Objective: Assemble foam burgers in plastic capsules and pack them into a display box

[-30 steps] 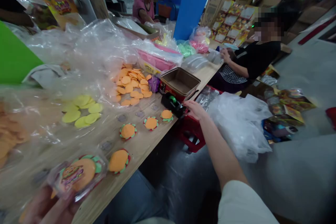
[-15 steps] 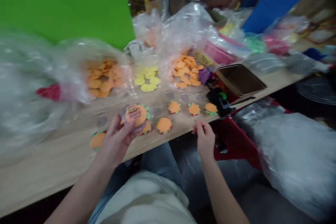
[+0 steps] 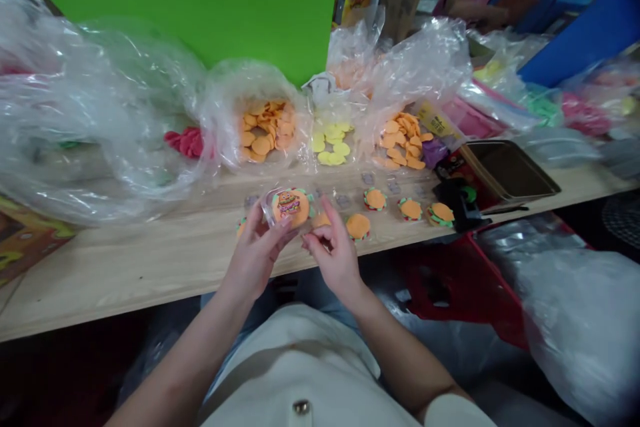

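Note:
My left hand point(image 3: 255, 253) is shut on a clear plastic pack point(image 3: 289, 207) holding a burger-shaped orange felt piece with a printed label. My right hand point(image 3: 333, 250) sits just beside the pack, fingers apart and curled, holding nothing. Below its fingertips lies a loose felt burger point(image 3: 358, 227) on the wooden table point(image 3: 125, 267). Further right, several more felt burgers, such as one point(image 3: 410, 209), stand in a row. Behind them, plastic bags hold orange discs point(image 3: 265, 130) and yellow discs point(image 3: 333, 143).
Past the row are a black tape dispenser point(image 3: 463, 203) and a brown tray point(image 3: 505, 170). A red stool point(image 3: 450, 287) and a white plastic bag point(image 3: 585, 327) stand right of my hands. A large clear bag point(image 3: 85, 127) fills the left. A person in a pink top point(image 3: 470, 0) sits beyond.
The view has swung left, bringing more of the table and green board in. My right hand has moved left, close to the pack, which stays in my left hand.

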The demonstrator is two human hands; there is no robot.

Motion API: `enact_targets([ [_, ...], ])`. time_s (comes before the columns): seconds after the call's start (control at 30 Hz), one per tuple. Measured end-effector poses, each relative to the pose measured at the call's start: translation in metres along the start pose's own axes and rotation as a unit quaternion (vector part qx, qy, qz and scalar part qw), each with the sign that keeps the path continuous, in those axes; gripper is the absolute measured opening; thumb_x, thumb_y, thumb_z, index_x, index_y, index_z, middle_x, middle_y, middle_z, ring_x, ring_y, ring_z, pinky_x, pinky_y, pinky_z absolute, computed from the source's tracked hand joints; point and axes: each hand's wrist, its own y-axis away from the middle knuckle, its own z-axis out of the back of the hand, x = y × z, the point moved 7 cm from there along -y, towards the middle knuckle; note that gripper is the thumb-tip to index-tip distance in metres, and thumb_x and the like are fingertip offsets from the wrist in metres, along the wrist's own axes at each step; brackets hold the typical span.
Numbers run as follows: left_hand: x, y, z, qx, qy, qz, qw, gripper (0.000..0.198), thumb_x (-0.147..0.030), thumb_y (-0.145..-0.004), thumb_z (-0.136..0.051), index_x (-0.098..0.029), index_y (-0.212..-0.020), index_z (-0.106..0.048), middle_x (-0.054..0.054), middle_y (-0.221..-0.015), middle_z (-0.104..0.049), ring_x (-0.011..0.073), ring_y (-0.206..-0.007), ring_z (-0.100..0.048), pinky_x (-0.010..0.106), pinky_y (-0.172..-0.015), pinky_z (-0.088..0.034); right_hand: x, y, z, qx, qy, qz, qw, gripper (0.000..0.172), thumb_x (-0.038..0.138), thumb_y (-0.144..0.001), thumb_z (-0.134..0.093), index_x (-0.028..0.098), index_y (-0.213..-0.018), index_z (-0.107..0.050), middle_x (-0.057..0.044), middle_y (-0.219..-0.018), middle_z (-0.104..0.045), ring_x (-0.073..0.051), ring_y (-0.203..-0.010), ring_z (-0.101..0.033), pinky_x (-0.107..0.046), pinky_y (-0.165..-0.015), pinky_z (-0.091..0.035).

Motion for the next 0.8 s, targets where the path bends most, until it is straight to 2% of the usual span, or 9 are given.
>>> enact_targets([
  [0.2,-0.01,0.01,0.002,0.006,-0.008,-0.026,1.0,0.051,-0.021,-0.073,-0.065,-0.027,-0.121,-0.048,0.004,-0.121,-0.055,0.0215,-0.109,-0.053,0.03,-0.088,-0.048,-0.002,-0.002,-0.011,-0.02,-0.02,-0.037,0.999,0.07,0.024,-0.077,-0.057,0.026,-0.137,-0.02,0.006,-0.063,-0.052,-0.011,-0.057,-0.048,-0.025,-0.057,-0.042],
  [0.3,-0.014,0.01,0.007,-0.001,0.005,-0.033,0.999,0.054,-0.022,-0.073,-0.066,-0.029,-0.123,-0.046,0.004,-0.12,-0.056,0.0214,-0.107,-0.055,0.031,-0.086,-0.049,-0.011,-0.007,-0.019,0.004,-0.068,-0.072,0.995,0.072,0.029,-0.076,-0.058,0.026,-0.137,-0.019,0.002,-0.077,-0.055,-0.013,-0.068,-0.053,-0.027,-0.063,-0.046],
  [0.37,-0.017,0.008,0.014,-0.015,0.017,-0.039,0.999,0.051,-0.022,-0.074,-0.064,-0.029,-0.122,-0.046,0.003,-0.118,-0.057,0.0201,-0.104,-0.056,0.03,-0.084,-0.05,-0.013,-0.007,-0.013,-0.013,-0.016,-0.058,0.998,0.074,0.031,-0.072,-0.063,0.025,-0.135,-0.024,-0.003,-0.091,-0.056,-0.016,-0.082,-0.055,-0.031,-0.072,-0.047],
  [0.43,-0.02,0.006,0.023,-0.036,0.026,-0.05,0.998,0.046,-0.023,-0.075,-0.063,-0.03,-0.118,-0.048,0.002,-0.117,-0.057,0.0191,-0.103,-0.057,0.029,-0.082,-0.05,-0.007,0.0,-0.001,-0.068,0.101,-0.013,0.992,0.057,0.031,-0.071,-0.065,0.024,-0.123,-0.043,-0.005,-0.095,-0.057,-0.02,-0.091,-0.052,-0.036,-0.08,-0.044],
  [0.5,-0.025,0.005,0.03,-0.058,0.027,-0.071,0.995,0.044,-0.023,-0.075,-0.064,-0.03,-0.116,-0.05,0.001,-0.118,-0.057,0.0188,-0.103,-0.057,0.028,-0.081,-0.05,0.006,0.01,0.006,-0.112,0.197,0.035,0.973,0.024,0.029,-0.075,-0.061,0.024,-0.099,-0.06,-0.005,-0.089,-0.059,-0.021,-0.089,-0.051,-0.039,-0.083,-0.041],
  [0.57,-0.029,0.007,0.033,-0.073,0.023,-0.096,0.992,0.047,-0.023,-0.074,-0.065,-0.031,-0.117,-0.048,0.001,-0.118,-0.056,0.0194,-0.104,-0.056,0.03,-0.084,-0.049,0.017,0.017,0.0,-0.102,0.216,0.057,0.969,0.01,0.028,-0.08,-0.056,0.024,-0.082,-0.065,-0.004,-0.082,-0.062,-0.02,-0.084,-0.053,-0.038,-0.082,-0.041],
  [0.63,-0.029,0.01,0.033,-0.083,0.017,-0.114,0.99,0.05,-0.024,-0.073,-0.066,-0.032,-0.118,-0.046,0.002,-0.118,-0.056,0.0204,-0.107,-0.054,0.032,-0.087,-0.047,0.019,0.015,-0.015,-0.064,0.173,0.035,0.982,0.012,0.029,-0.081,-0.055,0.025,-0.081,-0.067,-0.004,-0.082,-0.065,-0.019,-0.079,-0.055,-0.035,-0.076,-0.043],
  [0.7,-0.027,0.013,0.032,-0.089,0.008,-0.123,0.988,0.053,-0.025,-0.072,-0.067,-0.032,-0.119,-0.044,0.002,-0.121,-0.055,0.021,-0.11,-0.052,0.034,-0.09,-0.045,0.013,0.007,-0.032,-0.036,0.095,-0.031,0.994,0.015,0.031,-0.08,-0.055,0.024,-0.084,-0.068,-0.003,-0.082,-0.067,-0.018,-0.076,-0.058,-0.033,-0.07,-0.045],
  [0.8,-0.026,0.016,0.033,-0.089,0.002,-0.12,0.989,0.055,-0.023,-0.072,-0.067,-0.033,-0.12,-0.042,0.002,-0.121,-0.054,0.0197,-0.107,-0.053,0.032,-0.087,-0.045,-0.002,-0.006,-0.05,-0.018,-0.055,-0.119,0.991,0.017,0.033,-0.077,-0.057,0.02,-0.081,-0.067,-0.002,-0.074,-0.067,-0.016,-0.069,-0.059,-0.029,-0.061,-0.047],
])
